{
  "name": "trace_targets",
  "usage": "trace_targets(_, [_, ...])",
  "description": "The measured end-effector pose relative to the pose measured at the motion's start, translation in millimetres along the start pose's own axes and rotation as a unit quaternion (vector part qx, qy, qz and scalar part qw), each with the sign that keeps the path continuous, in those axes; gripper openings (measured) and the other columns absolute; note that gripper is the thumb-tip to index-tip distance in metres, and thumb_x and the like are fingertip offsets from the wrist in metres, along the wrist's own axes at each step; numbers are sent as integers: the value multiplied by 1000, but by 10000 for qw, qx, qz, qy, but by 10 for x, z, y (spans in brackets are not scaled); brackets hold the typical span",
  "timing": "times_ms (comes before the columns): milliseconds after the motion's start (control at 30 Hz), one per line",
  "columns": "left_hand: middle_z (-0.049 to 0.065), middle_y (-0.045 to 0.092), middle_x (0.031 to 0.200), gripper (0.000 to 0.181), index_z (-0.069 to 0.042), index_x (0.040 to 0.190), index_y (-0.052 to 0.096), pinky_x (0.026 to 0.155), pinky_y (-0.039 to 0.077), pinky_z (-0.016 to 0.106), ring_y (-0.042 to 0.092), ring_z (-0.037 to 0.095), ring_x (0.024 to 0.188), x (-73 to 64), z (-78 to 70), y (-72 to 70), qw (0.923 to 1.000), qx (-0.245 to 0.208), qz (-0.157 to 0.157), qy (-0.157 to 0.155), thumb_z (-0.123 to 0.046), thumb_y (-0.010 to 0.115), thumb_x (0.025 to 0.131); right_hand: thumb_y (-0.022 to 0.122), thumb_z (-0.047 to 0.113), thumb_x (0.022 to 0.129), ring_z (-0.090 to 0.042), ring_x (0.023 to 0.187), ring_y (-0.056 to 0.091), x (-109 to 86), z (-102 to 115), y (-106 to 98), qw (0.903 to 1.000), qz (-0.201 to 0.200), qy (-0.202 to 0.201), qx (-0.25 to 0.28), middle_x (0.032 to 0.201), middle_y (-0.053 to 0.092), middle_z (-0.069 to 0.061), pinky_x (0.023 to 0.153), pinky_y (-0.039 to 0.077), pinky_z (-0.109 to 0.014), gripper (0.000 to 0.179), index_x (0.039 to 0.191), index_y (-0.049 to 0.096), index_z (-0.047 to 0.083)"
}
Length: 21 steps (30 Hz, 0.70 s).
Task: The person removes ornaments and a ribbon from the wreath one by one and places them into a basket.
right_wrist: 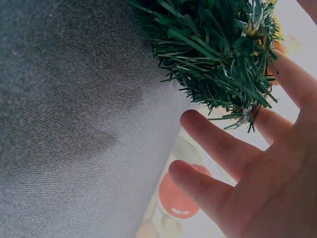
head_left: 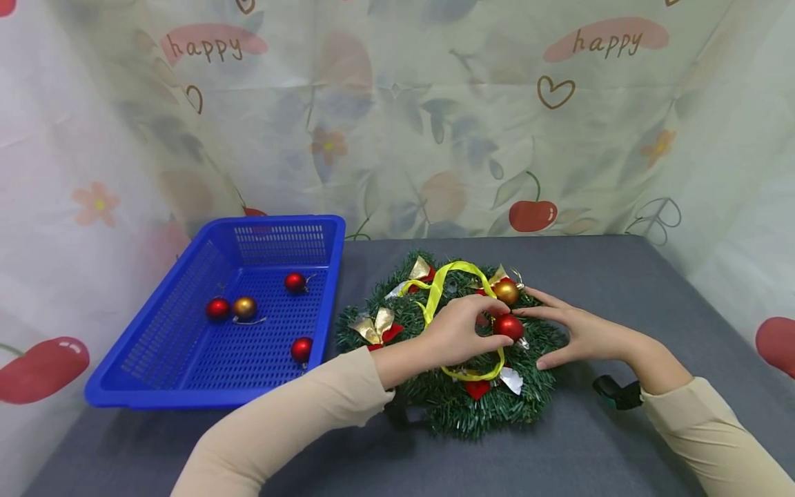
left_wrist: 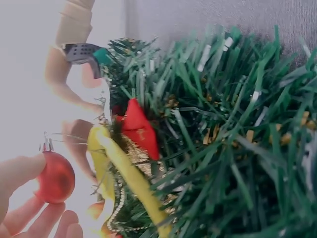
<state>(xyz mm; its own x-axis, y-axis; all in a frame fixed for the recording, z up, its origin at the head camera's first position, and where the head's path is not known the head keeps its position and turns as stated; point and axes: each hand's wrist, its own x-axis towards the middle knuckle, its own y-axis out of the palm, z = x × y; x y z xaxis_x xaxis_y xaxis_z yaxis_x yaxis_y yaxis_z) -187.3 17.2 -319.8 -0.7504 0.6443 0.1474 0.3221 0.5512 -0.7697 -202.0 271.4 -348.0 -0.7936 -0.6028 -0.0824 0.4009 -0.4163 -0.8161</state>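
My left hand point(head_left: 456, 333) pinches a red Christmas bauble point(head_left: 508, 327) between thumb and fingers, over the right part of a green tinsel wreath point(head_left: 475, 417). In the left wrist view the bauble point(left_wrist: 58, 179) has its silver cap and thin loop facing up. My right hand point(head_left: 586, 335) is at the wreath's right side with fingers spread, fingertips reaching toward the bauble and the greenery. Whether those fingertips touch the loop cannot be told. A gold bauble point(head_left: 506, 292) sits on the wreath near them. Yellow ribbon point(head_left: 437, 293) loops over the wreath's middle.
To the left, a blue plastic basket point(head_left: 335, 276) holds several loose baubles, red point(head_left: 295, 281) and gold point(head_left: 245, 307). Gold and red bows point(head_left: 380, 326) decorate the wreath. Grey cloth point(head_left: 348, 449) covers the table, and a printed curtain point(head_left: 397, 124) hangs behind it.
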Motion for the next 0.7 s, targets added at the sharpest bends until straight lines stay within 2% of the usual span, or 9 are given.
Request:
trace_targets(200, [5, 64, 116, 38, -10, 121, 61, 81, 51, 22, 64, 24, 98, -73, -5, -123, 9990, -428, -139, 6, -23, 68, 86, 76, 38, 74, -51, 136, 19, 8, 1, -3, 10000, -7, -52, -46, 154, 11, -22, 95, 32, -68, 74, 137, 46, 13])
trace_targets(300, [4, 63, 118, 39, -11, 122, 60, 80, 52, 23, 64, 23, 98, -96, 5, -177, 9981, -593, -160, -91, -24, 68, 86, 76, 38, 75, -51, 136, 19, 10, -3, -1, 9999, -13, -91, -53, 154, 11, -22, 95, 33, -68, 74, 137, 46, 13])
trace_targets(467, [3, 62, 121, 40, -13, 123, 59, 74, 50, 17, 64, 23, 99, -145, 23, -244, 9975, -674, -133, -187, -25, 68, 86, 76, 37, 75, -52, 136, 18, 10, -10, 3, 9999, -2, -114, -31, 154, 10, -23, 95, 32, -68, 73, 137, 46, 13])
trace_targets(700, [4, 60, 123, 41, -11, 125, 58, 82, 50, 23, 62, 23, 102, -245, 61, -333, 9967, -760, -234, -175, -23, 67, 86, 76, 37, 75, -51, 136, 17, 11, 0, 6, 9999, -25, -114, -46, 154, 10, -22, 96, 31, -69, 74, 137, 46, 12])
